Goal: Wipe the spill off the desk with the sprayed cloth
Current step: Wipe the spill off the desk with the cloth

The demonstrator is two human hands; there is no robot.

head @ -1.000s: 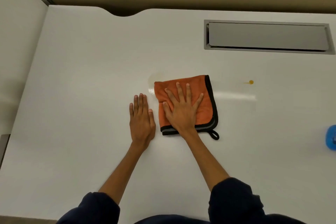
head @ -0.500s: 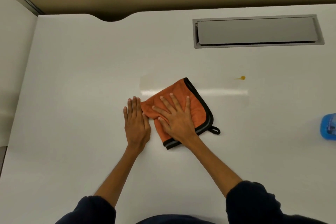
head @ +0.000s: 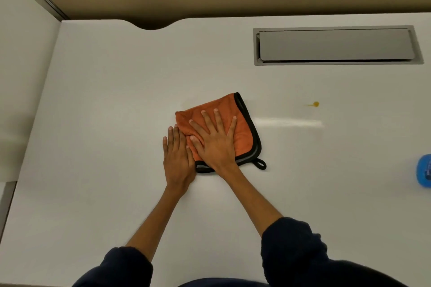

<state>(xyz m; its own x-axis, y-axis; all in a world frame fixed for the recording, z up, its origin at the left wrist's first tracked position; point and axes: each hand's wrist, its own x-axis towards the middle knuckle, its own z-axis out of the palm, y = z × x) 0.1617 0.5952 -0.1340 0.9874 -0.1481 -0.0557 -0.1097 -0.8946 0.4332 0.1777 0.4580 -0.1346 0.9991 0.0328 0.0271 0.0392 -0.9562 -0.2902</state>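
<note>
A folded orange cloth (head: 242,123) with black trim and a hanging loop lies flat near the middle of the white desk (head: 105,100). My right hand (head: 215,138) presses down on it, palm flat and fingers spread. My left hand (head: 178,157) lies flat on the desk just left of the cloth, fingers together and touching the cloth's left edge. A small yellow-orange drop (head: 315,104) sits on the desk to the right of the cloth, apart from it. No stain shows around the cloth; what lies under it is hidden.
A grey cable-tray flap (head: 335,45) is set into the desk at the back right. A blue bottle (head: 425,170) is cut off by the right frame edge. A white partition (head: 21,65) borders the desk's left side.
My right hand has slid the cloth up and left over the faint yellowish mark seen earlier; that mark is no longer visible. My left hand stayed flat beside the cloth.
</note>
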